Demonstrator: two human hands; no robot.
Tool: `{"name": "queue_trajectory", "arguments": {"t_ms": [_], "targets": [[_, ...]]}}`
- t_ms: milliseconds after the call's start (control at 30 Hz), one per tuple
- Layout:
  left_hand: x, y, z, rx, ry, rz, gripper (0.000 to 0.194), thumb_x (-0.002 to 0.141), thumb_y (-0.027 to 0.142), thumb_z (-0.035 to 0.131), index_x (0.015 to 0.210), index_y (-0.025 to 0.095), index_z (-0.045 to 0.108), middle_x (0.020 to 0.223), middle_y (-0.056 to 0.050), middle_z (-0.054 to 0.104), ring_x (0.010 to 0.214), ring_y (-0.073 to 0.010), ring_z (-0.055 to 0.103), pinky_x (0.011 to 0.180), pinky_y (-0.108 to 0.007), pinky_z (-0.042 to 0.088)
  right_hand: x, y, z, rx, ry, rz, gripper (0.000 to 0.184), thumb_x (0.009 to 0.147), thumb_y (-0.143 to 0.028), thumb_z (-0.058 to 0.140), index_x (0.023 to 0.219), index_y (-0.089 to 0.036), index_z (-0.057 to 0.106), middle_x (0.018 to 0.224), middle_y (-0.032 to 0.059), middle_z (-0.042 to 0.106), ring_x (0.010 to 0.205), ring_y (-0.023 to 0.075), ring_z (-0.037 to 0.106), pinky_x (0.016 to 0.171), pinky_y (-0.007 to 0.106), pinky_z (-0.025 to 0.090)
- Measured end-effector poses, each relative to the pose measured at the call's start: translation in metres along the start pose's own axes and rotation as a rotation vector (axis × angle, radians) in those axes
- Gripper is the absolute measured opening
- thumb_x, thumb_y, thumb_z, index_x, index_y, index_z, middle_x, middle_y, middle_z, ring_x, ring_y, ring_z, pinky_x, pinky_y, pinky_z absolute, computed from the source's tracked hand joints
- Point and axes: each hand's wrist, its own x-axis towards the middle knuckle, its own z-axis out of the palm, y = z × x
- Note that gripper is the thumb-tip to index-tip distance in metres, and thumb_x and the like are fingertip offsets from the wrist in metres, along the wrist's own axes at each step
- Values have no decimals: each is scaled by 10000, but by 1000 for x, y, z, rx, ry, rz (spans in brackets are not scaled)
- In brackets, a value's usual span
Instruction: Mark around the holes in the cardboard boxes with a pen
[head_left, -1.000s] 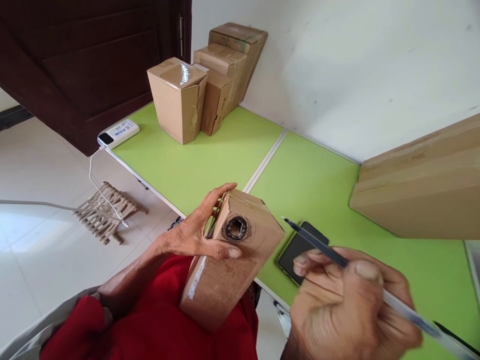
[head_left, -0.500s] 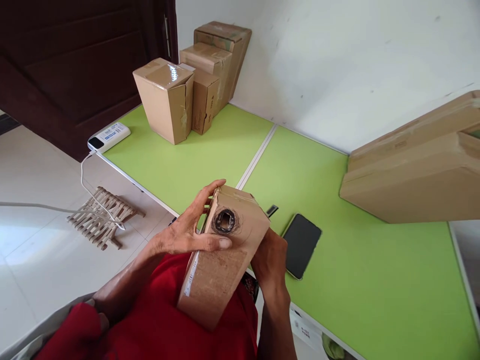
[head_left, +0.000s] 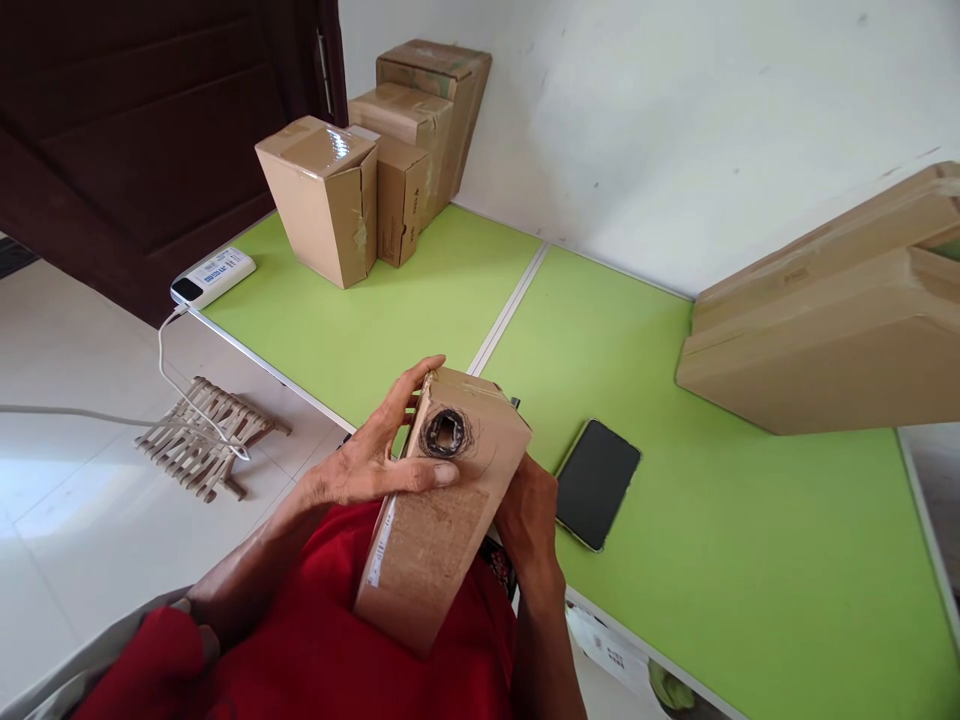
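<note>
A small cardboard box (head_left: pixel 442 510) with a scribbled black ring around a hole (head_left: pixel 447 434) in its top face is held over my lap. My left hand (head_left: pixel 373 460) grips its left side, thumb laid across the front face, fingers curled over the top edge. My right hand (head_left: pixel 526 515) is pressed against the box's right side, its fingers hidden behind the box. A small dark tip shows just behind the box near the right hand; the pen is otherwise out of sight. A black phone (head_left: pixel 596 483) lies face down on the green table (head_left: pixel 712 560) just right of the box.
Several taped cardboard boxes (head_left: pixel 330 195) stand at the table's far left corner by a dark door. A white power bank (head_left: pixel 212 275) with a cable lies at the left edge. A large flat cardboard box (head_left: pixel 825 330) lies at the right. A wooden rack (head_left: pixel 202 435) sits on the tiled floor.
My right hand, which held a pen raised toward the box a second ago, has dropped and gone to the box's right side. The box has stayed in my left hand.
</note>
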Motion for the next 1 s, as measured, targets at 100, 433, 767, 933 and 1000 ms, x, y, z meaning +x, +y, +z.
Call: {"name": "queue_trajectory", "arguments": {"t_ms": [100, 433, 767, 933, 1000], "targets": [[-1, 2, 1, -12, -5, -17, 1152, 847, 517, 849, 1756, 291, 178, 1783, -138, 341, 1625, -463, 363, 1315, -614, 352, -1, 0, -2, 42, 6, 11, 512, 953, -689, 476, 763, -231, 605, 679, 57, 685, 637, 218, 569, 616, 320, 345], [3, 6, 2, -11, -5, -17, 1156, 839, 537, 844, 1743, 259, 179, 1722, -159, 417, 1550, -443, 459, 1291, -601, 367, -23, 15, -26, -4, 332, 83, 707, 959, -815, 482, 1042, -148, 701, 976, 165, 712, 874, 310, 657, 810, 432, 491], [-6, -1, -2, -15, 21, -11, 1130, 847, 554, 842, 1748, 334, 197, 1710, -127, 442, 1474, -448, 532, 1239, -606, 432, -22, 43, -36, -337, 293, 174, 661, 1026, -632, 338, 1221, -113, 698, 1199, 264, 632, 1163, 431, 564, 970, 553, 502], [-8, 5, 2, -34, 77, -6, 1097, 849, 564, 830, 1740, 332, 233, 1703, -107, 464, 1531, -453, 482, 1272, -589, 404, -30, 41, -53, -360, 296, 281, 858, 958, -800, 498, 1358, -53, 632, 1298, 315, 616, 1257, 487, 544, 958, 581, 515], [-6, 6, 4, -35, 63, -9, 1092, 854, 564, 827, 1739, 328, 232, 1692, -111, 475, 1512, -446, 505, 1268, -588, 410, -30, 40, -55, -382, 274, 371, 937, 860, -800, 655, 1335, 8, 635, 1270, 378, 611, 1268, 567, 522, 940, 650, 511]]}}
